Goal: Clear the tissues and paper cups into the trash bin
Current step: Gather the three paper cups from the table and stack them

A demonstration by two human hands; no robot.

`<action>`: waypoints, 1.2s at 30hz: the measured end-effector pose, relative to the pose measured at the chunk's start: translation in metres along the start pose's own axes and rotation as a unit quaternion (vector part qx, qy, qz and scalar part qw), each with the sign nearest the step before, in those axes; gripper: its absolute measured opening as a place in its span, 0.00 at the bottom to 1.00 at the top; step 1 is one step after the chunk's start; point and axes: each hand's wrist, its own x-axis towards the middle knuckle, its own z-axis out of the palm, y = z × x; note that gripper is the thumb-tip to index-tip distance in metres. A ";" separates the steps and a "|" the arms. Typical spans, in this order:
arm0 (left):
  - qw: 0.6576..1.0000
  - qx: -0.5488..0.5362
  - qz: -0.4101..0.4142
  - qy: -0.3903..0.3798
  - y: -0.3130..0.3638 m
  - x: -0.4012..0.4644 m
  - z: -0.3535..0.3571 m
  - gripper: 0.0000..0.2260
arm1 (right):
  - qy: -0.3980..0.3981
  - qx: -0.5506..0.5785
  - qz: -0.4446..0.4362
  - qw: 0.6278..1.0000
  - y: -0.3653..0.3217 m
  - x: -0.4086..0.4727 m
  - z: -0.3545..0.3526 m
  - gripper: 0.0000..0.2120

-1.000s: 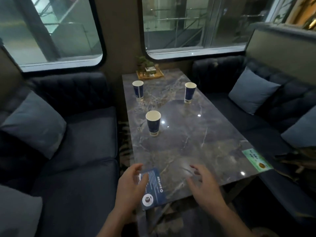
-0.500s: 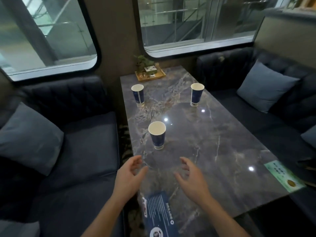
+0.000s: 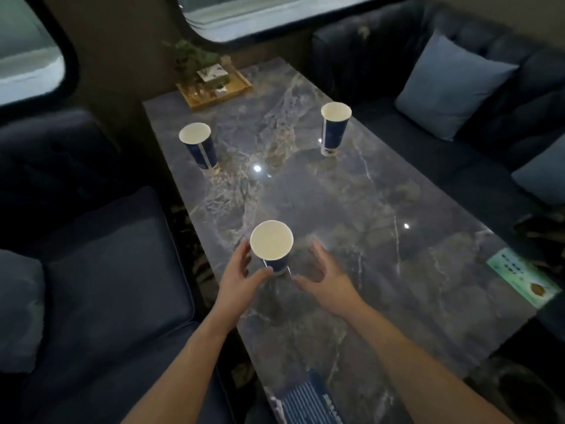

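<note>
Three blue paper cups with white insides stand upright on the marble table (image 3: pixel 351 209). The nearest cup (image 3: pixel 271 244) is between my hands. My left hand (image 3: pixel 241 278) curves around its left side, thumb at the cup's base and fingers by the rim, not closed on it. My right hand (image 3: pixel 325 278) hovers open just right of that cup without touching it. A second cup (image 3: pixel 198 145) stands at the far left and a third cup (image 3: pixel 334 125) at the far right. No tissue or trash bin is recognisable in view.
A wooden tray with a small plant (image 3: pixel 214 87) sits at the table's far end. A green card (image 3: pixel 522 278) lies at the right edge, a blue card (image 3: pixel 308 405) at the near edge. Dark sofas with cushions (image 3: pixel 449 87) flank the table.
I have leaned forward over the table. Both hands moved ahead from the near edge to either side of the nearest cup, the left hand now against it.
</note>
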 end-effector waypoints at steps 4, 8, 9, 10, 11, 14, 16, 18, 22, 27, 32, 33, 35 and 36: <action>0.998 0.016 0.017 -0.050 -0.005 0.045 -0.010 0.46 | 0.024 0.024 0.005 0.999 -0.015 0.026 0.023 0.44; 0.992 0.031 0.055 -0.113 -0.012 0.077 -0.013 0.36 | 0.074 0.001 -0.014 0.997 -0.028 0.032 0.037 0.39; 0.990 0.030 0.060 -0.125 -0.013 0.082 -0.014 0.36 | 0.094 -0.004 -0.021 0.995 -0.031 0.032 0.039 0.38; 0.988 0.031 0.064 -0.135 -0.012 0.087 -0.014 0.36 | 0.114 -0.003 -0.026 0.993 -0.034 0.031 0.041 0.36; 0.986 0.033 0.068 -0.146 -0.011 0.089 -0.014 0.35 | 0.132 -0.004 -0.033 0.991 -0.036 0.030 0.042 0.35; 0.979 0.040 0.093 -0.176 -0.003 0.091 -0.012 0.36 | 0.181 0.011 -0.034 0.983 -0.043 0.022 0.041 0.31; 0.975 0.040 0.101 -0.196 0.002 0.089 -0.009 0.36 | 0.203 0.033 -0.028 0.978 -0.049 0.011 0.036 0.29; 0.968 0.044 0.112 -0.222 0.008 0.086 -0.006 0.35 | 0.217 0.053 -0.021 0.974 -0.052 -0.001 0.031 0.28; 0.959 0.033 0.106 -0.259 0.028 0.074 0.002 0.30 | 0.215 0.090 -0.023 0.972 -0.048 -0.027 0.022 0.30; 0.950 0.029 0.082 -0.301 0.051 0.059 0.013 0.29 | 0.197 0.115 -0.029 0.973 -0.042 -0.055 0.014 0.38; 0.942 0.018 0.068 -0.327 0.059 0.043 0.023 0.33 | 0.190 0.133 -0.048 0.972 -0.031 -0.072 0.011 0.40; 0.941 0.020 0.068 -0.330 0.060 0.039 0.026 0.32 | 0.194 0.134 -0.050 0.970 -0.030 -0.075 0.011 0.38; 0.941 0.016 0.069 -0.330 0.061 0.031 0.030 0.31 | 0.203 0.145 -0.054 0.967 -0.028 -0.080 0.011 0.35; 0.941 0.013 0.069 -0.332 0.062 0.028 0.032 0.30 | 0.208 0.155 -0.056 0.964 -0.027 -0.081 0.011 0.35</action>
